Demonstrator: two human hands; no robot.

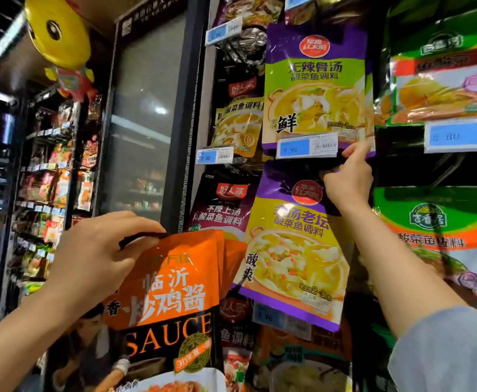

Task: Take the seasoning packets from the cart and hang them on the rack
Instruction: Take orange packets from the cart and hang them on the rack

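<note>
My left hand (96, 256) grips the top edge of a small stack of orange sauce packets (172, 292), held up in front of the rack at lower centre. My right hand (347, 179) is raised at the rack, holding the top right corner of a purple and yellow seasoning packet (291, 250) that hangs tilted; its index finger points up and touches the bottom of the purple packet above (316, 89). The hook behind the right hand is hidden. The cart is out of view.
Hanging packets fill the rack: dark ones (226, 205) to the left, green and orange ones (440, 222) to the right. Price tags (306, 145) stick out on hook ends. A glass-door cooler (144, 117) stands left of the rack, with store shelves (47, 179) beyond.
</note>
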